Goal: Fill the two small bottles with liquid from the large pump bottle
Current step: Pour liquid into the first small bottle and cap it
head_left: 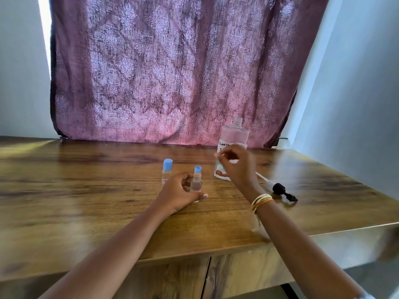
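Wooden surface (86, 201), patterned curtain (168, 72) behind.

Left hand (180, 193): grip closed around lower body of the near small bottle (196, 183), thumb at its base. Bottle stands upright on surface, holds clear liquid; neck is uncapped. A blue cap (198, 169) shows just behind/above the neck; cannot tell whether it rests on the surface or is on the neck.

2nd small bottle (167, 171): upright, blue cap on, clear contents, just left of and slightly behind the held one, not touched.

Right hand (236, 165): raised above surface, in front of the large bottle (234, 139), fingers curled and pinched together. Blurred; cannot tell if anything is gripped. Bangles (261, 200) on wrist.

Large bottle: upright at back right, neck open, pump removed, partly filled w/ clear liquid, handwritten label partly hidden by hand.

Pump (278, 187): lies flat on surface to the right of large bottle, black head toward the near-right, white tube toward the bottle.
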A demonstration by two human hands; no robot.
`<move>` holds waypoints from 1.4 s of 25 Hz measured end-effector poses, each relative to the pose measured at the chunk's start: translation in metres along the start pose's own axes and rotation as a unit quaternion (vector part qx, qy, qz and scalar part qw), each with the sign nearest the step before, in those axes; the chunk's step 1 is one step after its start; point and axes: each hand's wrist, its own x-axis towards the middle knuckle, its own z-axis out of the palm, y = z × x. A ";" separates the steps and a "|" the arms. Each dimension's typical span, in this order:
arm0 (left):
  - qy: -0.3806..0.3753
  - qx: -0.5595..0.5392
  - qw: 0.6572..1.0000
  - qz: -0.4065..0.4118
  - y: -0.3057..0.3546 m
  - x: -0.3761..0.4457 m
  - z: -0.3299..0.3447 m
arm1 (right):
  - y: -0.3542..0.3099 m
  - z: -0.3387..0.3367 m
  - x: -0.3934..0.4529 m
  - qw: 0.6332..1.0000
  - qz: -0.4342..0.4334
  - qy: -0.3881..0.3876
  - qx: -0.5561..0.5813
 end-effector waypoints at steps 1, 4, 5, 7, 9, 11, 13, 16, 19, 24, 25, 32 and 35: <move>0.001 0.001 1.000 -0.001 0.000 -0.001 0.000 | -0.003 0.007 -0.002 0.997 -0.002 -0.074 -0.022; 0.006 0.000 1.000 -0.003 -0.001 -0.002 0.000 | 0.006 0.033 0.000 0.979 -0.016 -0.173 -0.103; 0.006 -0.001 1.000 0.001 -0.001 -0.002 0.000 | 0.010 0.044 0.002 0.972 -0.017 -0.192 -0.131; 0.004 -0.004 1.000 0.007 0.000 -0.001 0.001 | 0.021 0.061 0.008 0.951 -0.029 -0.243 -0.189; 0.003 -0.005 1.000 0.008 0.002 0.000 0.000 | 0.025 0.071 0.013 0.931 -0.025 -0.300 -0.206; -0.001 -0.009 1.000 0.008 0.003 0.000 -0.001 | 0.029 0.077 0.014 0.916 -0.029 -0.342 -0.208; -0.003 -0.012 1.000 0.004 0.002 0.000 0.000 | 0.033 0.080 0.011 0.905 -0.041 -0.363 -0.217; -0.007 -0.033 0.999 0.001 0.001 0.000 -0.001 | 0.031 0.070 0.008 0.920 -0.017 -0.341 -0.193; -0.014 -0.087 0.996 -0.003 0.003 0.001 -0.002 | 0.017 0.050 0.003 0.954 0.039 -0.275 -0.110; -0.008 -0.126 0.992 -0.012 0.003 0.003 -0.002 | -0.015 0.024 -0.015 0.958 0.171 -0.200 0.117; -0.005 -0.125 0.992 -0.014 0.002 0.004 -0.002 | -0.021 0.020 -0.016 0.956 0.175 -0.186 0.147; 0.008 -0.122 0.992 -0.017 -0.004 0.007 -0.001 | -0.046 0.001 -0.013 0.925 0.197 -0.151 0.288; 0.002 -0.108 0.994 -0.012 -0.002 0.006 -0.001 | -0.043 0.003 -0.017 0.931 0.173 -0.168 0.274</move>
